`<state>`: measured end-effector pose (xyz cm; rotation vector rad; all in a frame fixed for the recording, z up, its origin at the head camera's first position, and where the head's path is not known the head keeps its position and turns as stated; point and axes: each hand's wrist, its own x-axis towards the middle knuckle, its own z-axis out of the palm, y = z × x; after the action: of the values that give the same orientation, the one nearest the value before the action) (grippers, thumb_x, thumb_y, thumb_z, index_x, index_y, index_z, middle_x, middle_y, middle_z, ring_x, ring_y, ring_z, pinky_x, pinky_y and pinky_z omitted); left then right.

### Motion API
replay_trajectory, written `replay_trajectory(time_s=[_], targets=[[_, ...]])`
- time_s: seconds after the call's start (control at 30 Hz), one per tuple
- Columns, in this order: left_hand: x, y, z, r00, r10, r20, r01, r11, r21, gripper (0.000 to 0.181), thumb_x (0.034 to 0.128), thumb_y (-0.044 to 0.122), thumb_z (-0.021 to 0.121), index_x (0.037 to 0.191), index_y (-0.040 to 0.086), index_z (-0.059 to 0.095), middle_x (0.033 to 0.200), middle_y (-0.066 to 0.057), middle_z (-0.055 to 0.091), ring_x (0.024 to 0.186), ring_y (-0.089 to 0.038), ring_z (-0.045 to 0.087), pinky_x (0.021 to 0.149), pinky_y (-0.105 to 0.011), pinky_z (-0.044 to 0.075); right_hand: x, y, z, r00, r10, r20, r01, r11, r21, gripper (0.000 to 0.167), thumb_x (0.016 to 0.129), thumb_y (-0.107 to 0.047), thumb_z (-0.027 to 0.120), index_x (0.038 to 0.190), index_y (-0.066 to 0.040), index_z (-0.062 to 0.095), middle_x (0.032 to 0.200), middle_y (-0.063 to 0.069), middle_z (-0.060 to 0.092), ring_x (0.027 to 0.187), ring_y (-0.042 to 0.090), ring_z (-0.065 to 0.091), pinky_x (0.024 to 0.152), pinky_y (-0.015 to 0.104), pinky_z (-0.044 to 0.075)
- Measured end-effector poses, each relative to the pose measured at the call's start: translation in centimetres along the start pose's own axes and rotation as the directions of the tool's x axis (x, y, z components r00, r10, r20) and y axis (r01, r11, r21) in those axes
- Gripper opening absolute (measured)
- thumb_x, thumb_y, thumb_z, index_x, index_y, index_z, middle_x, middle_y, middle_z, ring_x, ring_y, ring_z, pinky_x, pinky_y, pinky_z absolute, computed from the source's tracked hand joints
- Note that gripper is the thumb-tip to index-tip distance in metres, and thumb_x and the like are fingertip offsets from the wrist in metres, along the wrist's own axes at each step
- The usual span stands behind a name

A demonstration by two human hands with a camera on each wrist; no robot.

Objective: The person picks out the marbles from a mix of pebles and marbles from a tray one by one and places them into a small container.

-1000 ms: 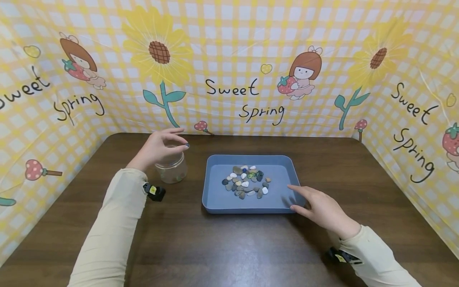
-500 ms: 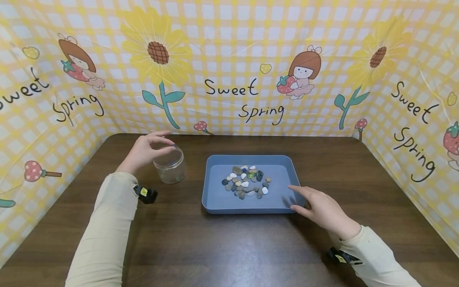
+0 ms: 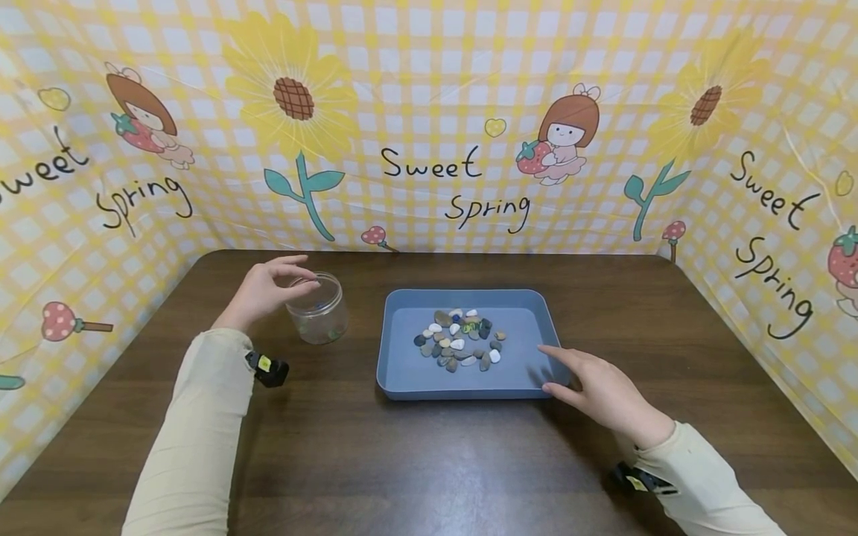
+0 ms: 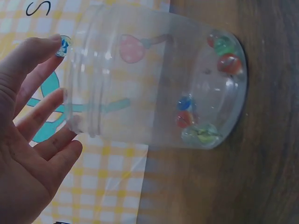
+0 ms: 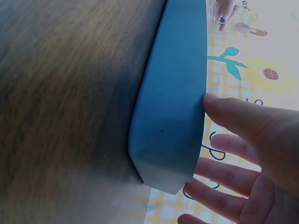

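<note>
My left hand (image 3: 261, 290) is at the mouth of a clear jar (image 3: 320, 320). Between thumb and index finger it pinches a clear and blue marble (image 4: 64, 45), level with the jar's rim in the left wrist view. Red, blue and green marbles (image 4: 229, 63) lie at the jar's bottom. To the right, a blue tray (image 3: 526, 376) holds a cluster of pebbles (image 3: 459, 344) in white, grey and tan, with some marbles among them. My right hand (image 3: 603, 391) is at the tray's right end, fingers loosely extended, thumb tip at the rim (image 5: 204, 107).
A brown wooden table (image 3: 429, 461) carries jar and tray. Yellow checked cloth (image 3: 429, 89) printed with sunflowers and lettering stands up behind the table and along both sides. A black wrist camera (image 3: 268, 368) is strapped to each forearm.
My left hand has moved left and slightly down with the marble, uncovering more of the jar's mouth. The right hand, tray and pebbles hold their places.
</note>
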<state>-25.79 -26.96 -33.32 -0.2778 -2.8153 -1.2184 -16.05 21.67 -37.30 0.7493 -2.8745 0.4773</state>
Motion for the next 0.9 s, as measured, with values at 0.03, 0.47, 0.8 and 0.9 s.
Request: replay_trajectory(time_s=[0.03, 0.47, 0.8, 0.9], targets=[[0.0, -0.1, 0.0, 1.0, -0.007, 0.006, 0.007, 1.0, 0.003, 0.043, 0.0852, 0.037, 0.066, 0.109, 0.001, 0.067, 0.147, -0.013, 0.04, 0.14, -0.039, 0.025, 0.107, -0.059, 0.028, 0.0, 0.0, 0.0, 1.0, -0.001, 0.001, 0.001, 1.0, 0.001, 0.054, 0.083, -0.027, 0.069, 0.131, -0.008, 0.053, 0.126, 0.013, 0.062, 0.111, 0.028, 0.062, 0.088, 0.045, 0.051], [-0.2, -0.8, 0.2, 1.0, -0.014, -0.027, 0.016, 0.997, 0.075, 0.038, 0.0869, 0.033, 0.065, 0.107, 0.001, 0.068, 0.144, -0.018, 0.042, 0.137, -0.042, 0.03, 0.106, -0.059, 0.029, -0.1, 0.1, 0.0, 1.0, -0.005, -0.002, 0.005, 1.0, 0.012, 0.052, 0.084, -0.027, 0.069, 0.131, -0.01, 0.053, 0.124, 0.011, 0.063, 0.109, 0.028, 0.062, 0.087, 0.045, 0.051], [-0.3, -1.4, 0.3, 0.996, -0.008, -0.092, 0.015, 0.997, 0.077, 0.034, 0.0878, 0.027, 0.065, 0.106, -0.001, 0.067, 0.142, -0.022, 0.043, 0.133, -0.044, 0.033, 0.105, -0.06, 0.03, -0.1, 0.2, 0.1, 1.0, -0.003, 0.003, 0.003, 1.0, 0.018, 0.054, 0.084, -0.028, 0.068, 0.132, -0.008, 0.053, 0.126, 0.013, 0.061, 0.112, 0.03, 0.06, 0.09, 0.047, 0.049], [-0.3, -1.5, 0.3, 0.995, -0.015, -0.103, 0.023, 0.997, 0.08, 0.031, 0.088, 0.024, 0.064, 0.107, -0.001, 0.067, 0.142, -0.022, 0.043, 0.133, -0.045, 0.033, 0.105, -0.06, 0.03, 0.0, 0.3, 0.2, 1.0, -0.001, 0.008, 0.001, 1.0, 0.017, 0.054, 0.084, -0.028, 0.068, 0.132, -0.008, 0.053, 0.126, 0.013, 0.061, 0.112, 0.03, 0.06, 0.091, 0.047, 0.049]])
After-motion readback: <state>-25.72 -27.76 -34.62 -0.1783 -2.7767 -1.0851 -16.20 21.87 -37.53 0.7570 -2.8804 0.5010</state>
